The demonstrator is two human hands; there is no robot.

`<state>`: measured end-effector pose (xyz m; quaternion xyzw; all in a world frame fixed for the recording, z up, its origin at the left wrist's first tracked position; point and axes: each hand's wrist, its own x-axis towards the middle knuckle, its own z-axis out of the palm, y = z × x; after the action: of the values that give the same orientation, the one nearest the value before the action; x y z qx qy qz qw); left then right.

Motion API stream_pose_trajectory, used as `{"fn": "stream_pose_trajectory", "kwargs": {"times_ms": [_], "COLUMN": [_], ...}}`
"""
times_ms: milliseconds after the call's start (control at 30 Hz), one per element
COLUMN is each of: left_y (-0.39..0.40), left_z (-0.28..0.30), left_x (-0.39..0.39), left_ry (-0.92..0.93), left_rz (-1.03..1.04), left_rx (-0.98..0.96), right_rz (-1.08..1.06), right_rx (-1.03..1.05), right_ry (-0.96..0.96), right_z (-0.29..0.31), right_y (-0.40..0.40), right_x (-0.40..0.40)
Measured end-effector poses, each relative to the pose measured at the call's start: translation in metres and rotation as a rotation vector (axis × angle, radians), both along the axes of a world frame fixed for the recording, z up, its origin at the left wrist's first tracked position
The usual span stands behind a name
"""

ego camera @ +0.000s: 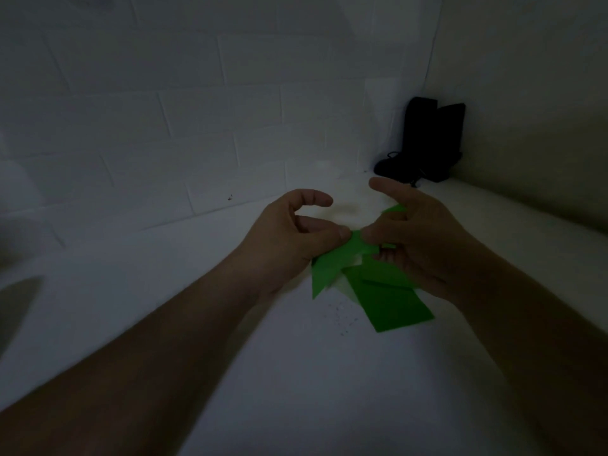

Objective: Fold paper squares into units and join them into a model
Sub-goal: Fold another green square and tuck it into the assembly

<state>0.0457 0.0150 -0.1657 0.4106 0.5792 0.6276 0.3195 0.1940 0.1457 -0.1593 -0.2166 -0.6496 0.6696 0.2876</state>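
- green folded paper (358, 278) mid-frame, between both hands, hanging toward 5 o'clock
- left hand (296, 232) at its 9 o'clock, thumb pinching the top corner
- right hand (424, 235) at 3 o'clock, fingers curled around it

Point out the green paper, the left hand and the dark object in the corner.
green paper (391, 307): head view, on the flat lower flap.
left hand (289, 235): head view, on the back of the hand.
dark object (427, 139): head view, on its upright body.
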Motion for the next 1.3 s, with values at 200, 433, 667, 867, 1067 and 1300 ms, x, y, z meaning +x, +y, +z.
{"fn": "stream_pose_trajectory", "kwargs": {"times_ms": [200,433,667,867,1067,1300], "left_y": [-0.001,-0.001,-0.003,-0.002,-0.002,0.0], "left_z": [0.001,0.002,0.004,0.006,0.003,0.003], "left_x": [-0.001,-0.003,-0.002,-0.005,-0.006,-0.011], "left_ry": [-0.01,-0.013,-0.083,-0.103,-0.06,-0.026], "left_rz": [0.0,-0.012,-0.012,0.004,0.009,0.046], "left_rx": [-0.007,-0.025,0.018,0.016,-0.009,-0.017], "right_rz": [0.009,0.004,-0.02,-0.032,-0.059,-0.036], "right_rx": [-0.018,-0.041,-0.107,-0.121,-0.119,-0.119], "right_ry": [0.003,0.006,0.013,0.016,0.014,0.026], "right_z": [0.001,0.006,0.011,0.013,0.013,0.011], "right_y": [0.0,-0.003,-0.005,-0.009,-0.003,-0.002], "right_x": [0.001,0.002,0.001,0.002,0.003,0.003]}}
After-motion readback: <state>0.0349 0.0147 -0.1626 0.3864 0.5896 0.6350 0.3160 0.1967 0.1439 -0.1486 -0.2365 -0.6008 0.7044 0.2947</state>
